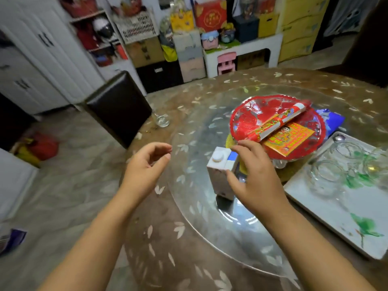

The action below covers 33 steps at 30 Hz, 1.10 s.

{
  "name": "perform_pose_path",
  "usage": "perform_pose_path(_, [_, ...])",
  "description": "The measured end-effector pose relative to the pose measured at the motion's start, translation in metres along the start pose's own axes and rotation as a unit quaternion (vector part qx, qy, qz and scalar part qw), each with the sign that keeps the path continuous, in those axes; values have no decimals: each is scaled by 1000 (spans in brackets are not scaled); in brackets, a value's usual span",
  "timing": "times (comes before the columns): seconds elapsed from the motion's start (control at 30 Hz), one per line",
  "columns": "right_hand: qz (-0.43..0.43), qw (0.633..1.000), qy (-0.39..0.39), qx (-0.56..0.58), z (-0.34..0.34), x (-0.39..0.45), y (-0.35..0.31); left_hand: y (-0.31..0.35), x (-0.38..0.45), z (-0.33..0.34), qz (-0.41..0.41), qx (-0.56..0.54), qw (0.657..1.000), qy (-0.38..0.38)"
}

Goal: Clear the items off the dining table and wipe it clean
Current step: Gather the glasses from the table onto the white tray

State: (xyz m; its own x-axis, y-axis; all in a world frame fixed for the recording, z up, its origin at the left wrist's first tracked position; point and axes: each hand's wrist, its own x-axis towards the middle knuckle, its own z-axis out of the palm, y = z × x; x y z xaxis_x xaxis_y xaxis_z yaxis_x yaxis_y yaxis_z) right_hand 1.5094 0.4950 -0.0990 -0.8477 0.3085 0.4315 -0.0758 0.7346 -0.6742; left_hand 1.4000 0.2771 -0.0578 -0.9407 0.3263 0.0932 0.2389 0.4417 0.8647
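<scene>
A white carton [218, 177] with a round white cap and a blue panel stands upright on the glass turntable [201, 217] of the round dining table [165, 248]. My right hand [254, 179] wraps around the carton's right side, thumb on its front, fingers over its top edge. My left hand [147, 164] hovers to the left of the carton, fingers curled and apart, holding nothing. Behind the carton sits a red glass plate [252, 114] carrying a rolled red-and-white packet [279, 122] and an orange packet [289, 139].
A white tray [340, 223] with green leaf print holds several clear glasses at the right. A blue packet [331, 118] lies behind the red plate. A small glass [162, 120] stands at the table's far left edge beside a dark chair [119, 106]. Crumbs lie near that glass.
</scene>
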Motion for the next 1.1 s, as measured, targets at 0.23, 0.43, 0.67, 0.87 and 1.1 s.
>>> perform_pose_path(0.23, [-44,995,-86,-34,98,24,-58,-78,74,-61,-32,-4,996,79])
perform_pose_path(0.43, [138,937,-272,-172,220,51,-41,-172,143,-77,-81,-29,996,16])
perform_pose_path(0.67, [247,864,-371,-236,301,66,-19,-244,229,-93,-115,70,990,-40])
perform_pose_path(0.87, [255,879,-337,-223,326,107,-14,-271,298,-87,-111,154,981,-42])
perform_pose_path(1.1, [284,881,-309,-216,323,114,-4,-271,374,-51,-97,164,979,-71])
